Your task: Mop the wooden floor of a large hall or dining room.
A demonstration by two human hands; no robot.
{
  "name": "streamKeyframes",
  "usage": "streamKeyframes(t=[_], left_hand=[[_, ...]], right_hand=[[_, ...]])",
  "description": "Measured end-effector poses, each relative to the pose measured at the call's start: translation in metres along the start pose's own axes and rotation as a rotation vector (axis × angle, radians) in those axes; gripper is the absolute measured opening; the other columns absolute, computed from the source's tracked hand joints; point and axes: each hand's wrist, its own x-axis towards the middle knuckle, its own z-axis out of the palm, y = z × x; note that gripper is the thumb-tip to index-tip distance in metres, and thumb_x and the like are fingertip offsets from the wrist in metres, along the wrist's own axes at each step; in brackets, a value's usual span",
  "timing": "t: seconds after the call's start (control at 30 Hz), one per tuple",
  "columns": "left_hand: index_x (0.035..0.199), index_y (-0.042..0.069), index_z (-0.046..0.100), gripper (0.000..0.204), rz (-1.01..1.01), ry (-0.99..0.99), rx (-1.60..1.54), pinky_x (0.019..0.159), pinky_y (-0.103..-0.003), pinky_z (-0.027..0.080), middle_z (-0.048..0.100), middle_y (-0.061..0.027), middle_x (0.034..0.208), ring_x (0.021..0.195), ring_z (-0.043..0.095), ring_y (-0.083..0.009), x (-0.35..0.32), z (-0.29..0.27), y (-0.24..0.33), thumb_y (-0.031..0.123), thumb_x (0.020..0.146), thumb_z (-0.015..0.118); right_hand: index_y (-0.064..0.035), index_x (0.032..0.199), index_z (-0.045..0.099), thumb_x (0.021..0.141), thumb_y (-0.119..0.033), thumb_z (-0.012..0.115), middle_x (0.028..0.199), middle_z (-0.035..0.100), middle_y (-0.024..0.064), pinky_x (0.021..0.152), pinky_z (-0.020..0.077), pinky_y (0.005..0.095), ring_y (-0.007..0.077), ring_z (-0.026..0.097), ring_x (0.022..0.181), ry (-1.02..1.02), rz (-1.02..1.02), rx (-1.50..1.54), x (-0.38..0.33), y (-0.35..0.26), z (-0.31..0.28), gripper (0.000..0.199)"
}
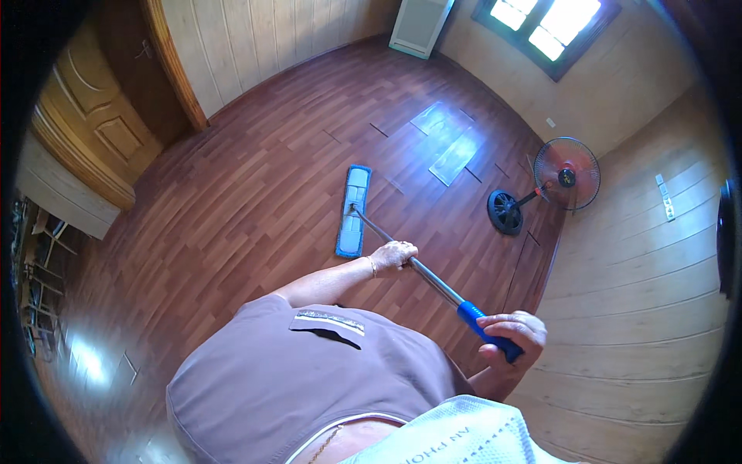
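A flat mop [353, 232] with a long blue-edged head lies on the brown wood-look floor [255, 185] ahead of me. Its metal pole slants from the head toward my right side and ends in a blue grip. My left hand [393, 254] is wrapped round the middle of the pole, a thin bracelet at its wrist. Higher up, my right hand [516, 340] curls round the blue grip near the pole's end. Part of the right forearm is hidden behind my clothing.
A standing fan [566, 176] with a round black base is at the right, near the panelled wall [634, 309]. A white cabinet [417, 31] stands at the far wall. On the left are a wooden door [108, 116] and a rack [42, 286].
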Motion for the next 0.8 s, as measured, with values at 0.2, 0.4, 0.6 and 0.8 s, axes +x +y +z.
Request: streamKeyframes(t=[0.2, 0.4, 0.6, 0.8], left_hand=[[0.083, 0.012, 0.054, 0.019, -0.109, 0.137, 0.123, 0.070, -0.044, 0.044, 0.058, -0.0078, 0.081, 0.084, 0.059, -0.0309, -0.032, -0.001, 0.020, 0.021, 0.073, 0.067], [0.081, 0.013, 0.054, 0.017, -0.227, 0.328, 0.140, 0.073, -0.044, 0.041, 0.059, -0.0055, 0.080, 0.086, 0.060, -0.0271, -0.084, 0.004, 0.073, 0.022, 0.073, 0.066], [0.069, 0.014, 0.052, 0.016, -0.463, 0.459, 0.238, 0.068, -0.046, 0.043, 0.057, -0.0037, 0.069, 0.078, 0.060, -0.0260, -0.181, 0.004, 0.103, 0.021, 0.070, 0.066], [0.067, 0.016, 0.054, 0.015, -0.713, 0.779, 0.294, 0.070, -0.045, 0.040, 0.058, -0.0048, 0.070, 0.074, 0.060, -0.0270, -0.283, 0.004, 0.146, 0.026, 0.069, 0.065]], right_hand=[[-0.0004, 0.073, 0.063, 0.078, -0.048, 0.070, 0.060, 0.063, 0.0104, 0.049, 0.0429, 0.0291, 0.0197, 0.059, 0.052, 0.290, -0.359, -0.042, 0.009, 0.011, -0.001, 0.049], [0.0006, 0.080, 0.060, 0.090, -0.048, 0.052, 0.060, 0.057, 0.0111, 0.045, 0.0392, 0.0319, 0.0197, 0.052, 0.051, 0.379, -0.635, 0.132, 0.002, 0.011, -0.008, 0.050], [0.0011, 0.085, 0.059, 0.092, -0.049, 0.049, 0.064, 0.056, 0.0129, 0.044, 0.0352, 0.0307, 0.0182, 0.048, 0.051, 0.258, -0.667, 0.408, 0.010, -0.019, 0.031, 0.051], [0.0018, 0.081, 0.054, 0.093, -0.042, 0.042, 0.062, 0.049, 0.0136, 0.047, 0.0347, 0.0350, 0.0224, 0.046, 0.053, -0.005, -0.749, 0.665, 0.031, -0.063, 0.096, 0.047]])
